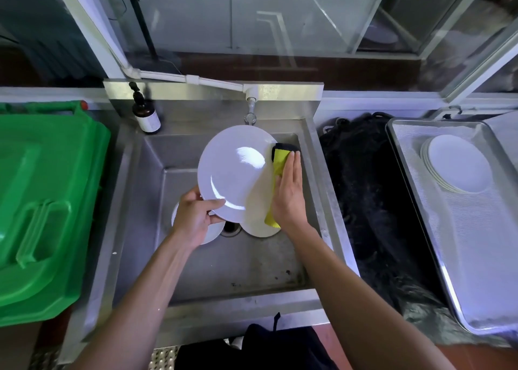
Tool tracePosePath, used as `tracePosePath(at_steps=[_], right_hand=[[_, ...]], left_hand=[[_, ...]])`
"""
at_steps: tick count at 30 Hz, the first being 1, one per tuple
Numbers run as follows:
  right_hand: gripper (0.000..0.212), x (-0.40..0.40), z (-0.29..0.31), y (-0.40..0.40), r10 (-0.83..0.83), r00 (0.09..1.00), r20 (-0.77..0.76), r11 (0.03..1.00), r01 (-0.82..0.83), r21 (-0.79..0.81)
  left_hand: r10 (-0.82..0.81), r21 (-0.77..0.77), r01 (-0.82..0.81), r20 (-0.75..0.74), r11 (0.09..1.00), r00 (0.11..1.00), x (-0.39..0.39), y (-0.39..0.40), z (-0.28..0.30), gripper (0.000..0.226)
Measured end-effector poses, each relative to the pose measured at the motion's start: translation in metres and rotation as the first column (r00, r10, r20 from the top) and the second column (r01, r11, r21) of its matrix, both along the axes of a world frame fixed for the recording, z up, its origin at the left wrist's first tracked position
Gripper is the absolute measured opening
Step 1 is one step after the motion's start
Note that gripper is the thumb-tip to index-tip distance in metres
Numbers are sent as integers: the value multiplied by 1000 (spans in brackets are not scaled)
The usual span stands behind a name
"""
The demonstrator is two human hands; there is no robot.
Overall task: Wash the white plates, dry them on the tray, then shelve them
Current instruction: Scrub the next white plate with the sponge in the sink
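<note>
Left hand (193, 218) fingers pinch the white plate (232, 170) at its lower rim, over the sink (213, 268). Right hand (288, 193), fingers flat, presses the yellow cloth (279, 159) against its right edge; wipe rim to centre.

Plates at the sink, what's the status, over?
Left hand grips plate by its rim. Right hand presses yellow cloth flat against it. More plates in sink below; washed stack on tray.

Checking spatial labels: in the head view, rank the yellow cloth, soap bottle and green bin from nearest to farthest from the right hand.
From the right hand:
1. Yellow cloth, under its fingers.
2. Soap bottle, on the sink's back-left ledge.
3. Green bin, far left, beside the sink.
</note>
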State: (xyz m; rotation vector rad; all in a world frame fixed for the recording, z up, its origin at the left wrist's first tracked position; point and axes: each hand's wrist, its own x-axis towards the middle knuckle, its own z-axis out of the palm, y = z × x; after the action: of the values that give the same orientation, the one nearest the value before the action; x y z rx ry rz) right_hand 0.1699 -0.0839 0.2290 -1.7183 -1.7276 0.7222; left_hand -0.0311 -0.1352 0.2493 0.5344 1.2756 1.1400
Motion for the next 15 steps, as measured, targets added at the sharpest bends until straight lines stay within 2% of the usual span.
tracePosePath(at_steps=[3, 6, 10, 15], right_hand=[[58, 5, 6, 5, 27, 996, -80, 999, -30, -39], [57, 9, 13, 9, 21, 987, -162, 997, -34, -76], [55, 11, 23, 12, 55, 986, -160, 994, -69, -83], [54, 14, 25, 15, 58, 978, -201, 988, -85, -128]], left_hand=[[-42, -11, 42, -69, 999, 997, -6, 1, 1, 42], [-89, -27, 86, -148, 996, 985, -12, 3, 2, 34], [-161, -30, 158, -250, 987, 955, -21, 5, 0, 33], [-203, -34, 202, -297, 979, 933, -29, 6, 1, 36]])
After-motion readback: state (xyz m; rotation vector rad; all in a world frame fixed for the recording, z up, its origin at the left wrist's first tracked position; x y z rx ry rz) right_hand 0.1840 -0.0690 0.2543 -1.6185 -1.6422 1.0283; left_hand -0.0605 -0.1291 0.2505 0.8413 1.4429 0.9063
